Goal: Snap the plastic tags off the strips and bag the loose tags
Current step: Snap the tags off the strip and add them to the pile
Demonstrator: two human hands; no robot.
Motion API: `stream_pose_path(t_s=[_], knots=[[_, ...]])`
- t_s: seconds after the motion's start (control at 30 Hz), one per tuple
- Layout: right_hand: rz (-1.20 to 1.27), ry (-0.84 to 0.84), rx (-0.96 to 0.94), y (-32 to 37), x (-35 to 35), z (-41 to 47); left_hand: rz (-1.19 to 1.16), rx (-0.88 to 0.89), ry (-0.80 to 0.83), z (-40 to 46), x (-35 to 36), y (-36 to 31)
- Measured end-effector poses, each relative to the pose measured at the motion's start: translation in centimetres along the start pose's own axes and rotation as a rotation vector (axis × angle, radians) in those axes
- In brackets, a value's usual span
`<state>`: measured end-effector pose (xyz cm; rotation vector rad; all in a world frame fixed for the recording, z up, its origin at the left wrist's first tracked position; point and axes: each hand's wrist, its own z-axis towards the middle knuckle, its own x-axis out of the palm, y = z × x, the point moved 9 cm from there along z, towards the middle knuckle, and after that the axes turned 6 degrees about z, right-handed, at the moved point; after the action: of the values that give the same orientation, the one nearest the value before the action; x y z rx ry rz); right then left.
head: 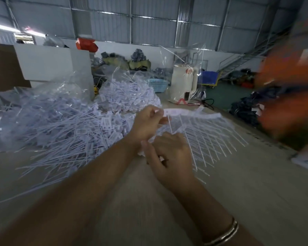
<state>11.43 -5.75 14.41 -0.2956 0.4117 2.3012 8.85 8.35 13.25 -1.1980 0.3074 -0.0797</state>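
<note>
- The left hand [147, 121] is raised over the bench [238, 201], its fingers curled in a tight grip on the near end of a white strip [190, 112] of plastic tags.
- The strip curves away to the right from that hand, and its thin tag stems [212, 139] fan down toward the bench like a comb.
- The right hand [171, 153] sits just below and in front of the left, fingers curled in a closed grip round one thin stem [169, 124] that runs up to the strip; a few white bits show under its palm.
- A bracelet [224, 235] circles the right forearm.
- A big heap of loose tags [75, 128] lies on the bench to the left of the hands, touching a clear bag [34, 100] that lies part-filled behind it.
- A second mound of tags [130, 93] in clear plastic sits behind the hands.
- A white kettle [184, 82] stands at the far edge, wrapped in clear film.
- A blurred orange shape [288, 89] fills the right side; what it is cannot be told.
</note>
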Motion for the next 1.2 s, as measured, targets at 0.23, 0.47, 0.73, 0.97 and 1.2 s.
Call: stream_pose_path(t_s=[0.23, 0.47, 0.73, 0.97, 1.2], knots=[[-0.088, -0.181, 0.108, -2.0, -3.4, 0.9, -0.202, 0.053, -0.049, -2.6, -6.5, -1.7], [-0.276, 0.282, 0.087, -0.6, 2.2, 0.4, -0.248, -0.221, 0.037, -8.0, -10.4, 4.0], [-0.212, 0.735, 0.037, 0.0, 9.1, -0.2, -0.273, -0.331, -0.001, -11.0, -12.6, 8.1], [-0.553, 0.647, -0.370, 3.3, 7.5, 4.1, -0.314, -0.230, -0.066, -10.7, -12.5, 7.0], [-0.499, 0.848, -0.162, 3.3, 8.3, 2.4, -0.156, -0.257, 0.113, -11.4, -12.7, 7.7]])
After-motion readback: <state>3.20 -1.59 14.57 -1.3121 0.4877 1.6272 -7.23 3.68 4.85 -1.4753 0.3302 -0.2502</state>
